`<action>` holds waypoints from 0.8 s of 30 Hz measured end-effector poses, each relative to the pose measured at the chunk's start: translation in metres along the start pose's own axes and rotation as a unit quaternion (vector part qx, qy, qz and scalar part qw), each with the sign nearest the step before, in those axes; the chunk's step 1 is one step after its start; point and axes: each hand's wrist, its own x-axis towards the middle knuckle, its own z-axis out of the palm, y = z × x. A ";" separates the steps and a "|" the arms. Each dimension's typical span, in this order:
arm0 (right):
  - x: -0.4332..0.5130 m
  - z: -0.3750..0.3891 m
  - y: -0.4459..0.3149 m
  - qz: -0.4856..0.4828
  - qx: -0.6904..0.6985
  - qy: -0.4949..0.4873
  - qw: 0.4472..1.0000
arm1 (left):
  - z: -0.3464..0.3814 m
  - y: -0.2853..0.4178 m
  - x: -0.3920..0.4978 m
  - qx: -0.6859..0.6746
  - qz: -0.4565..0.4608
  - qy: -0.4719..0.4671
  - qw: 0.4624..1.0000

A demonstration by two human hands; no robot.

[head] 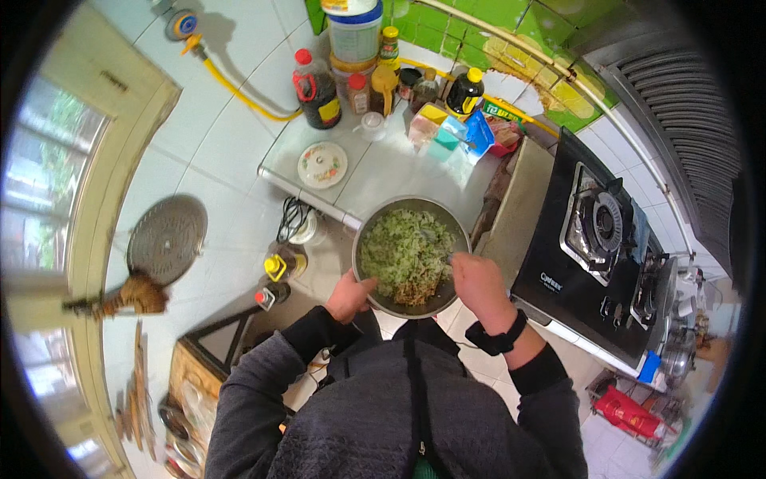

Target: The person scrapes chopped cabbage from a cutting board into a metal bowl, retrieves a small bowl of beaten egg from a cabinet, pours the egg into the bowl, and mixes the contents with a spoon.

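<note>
A round metal bowl (366, 223) is held in front of my body, over the near edge of the tiled counter. Inside it lies finely chopped green vegetable (398, 239), with a browner crumbly mixture (416, 291) at the near side. My left hand (351, 296) grips the bowl's left rim, the thumb over the edge. At the right side of the bowl, my right hand (480, 288) is closed around the handle of a metal utensil, probably a spoon (447, 257); its far end is sunk in the food and hard to make out.
A floral lid (322, 165) lies on the tiled counter (365, 173). Behind it stand a red-capped sauce bottle (317, 96), other bottles, and seasoning containers (441, 132). To the right is a black gas stove (547, 239). Oil bottles (286, 263) stand lower left.
</note>
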 end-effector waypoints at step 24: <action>0.084 0.112 0.017 0.099 -0.034 -0.045 0.994 | -0.003 0.054 0.149 0.046 -0.044 -0.061 0.996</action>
